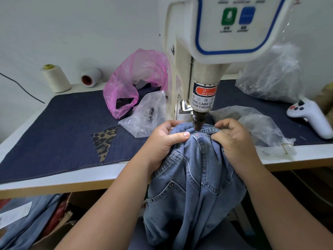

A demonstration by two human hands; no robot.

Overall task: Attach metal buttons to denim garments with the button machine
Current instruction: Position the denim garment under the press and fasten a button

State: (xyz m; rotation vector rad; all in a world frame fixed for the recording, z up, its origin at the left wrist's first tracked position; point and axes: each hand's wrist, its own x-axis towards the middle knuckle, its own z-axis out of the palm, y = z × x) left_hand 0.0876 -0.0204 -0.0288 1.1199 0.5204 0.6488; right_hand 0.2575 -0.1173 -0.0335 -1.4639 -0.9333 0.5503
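Observation:
A pair of light blue jeans [194,179] hangs off the table's front edge, its waistband bunched under the dark punch [198,121] of the cream button machine [203,51]. My left hand [165,141] grips the waistband left of the punch, thumb pressed along the seam. My right hand [234,139] grips the denim to the right of the punch, fingers curled. The punch tip touches the waistband. No button shows under it.
A clear bag of metal parts [146,116] and a pink bag [133,82] lie left of the machine. More clear bags [255,123] lie at the right by a white controller [311,116]. Two thread cones [55,78] stand at the back left. Denim piles [27,222] lie below the table.

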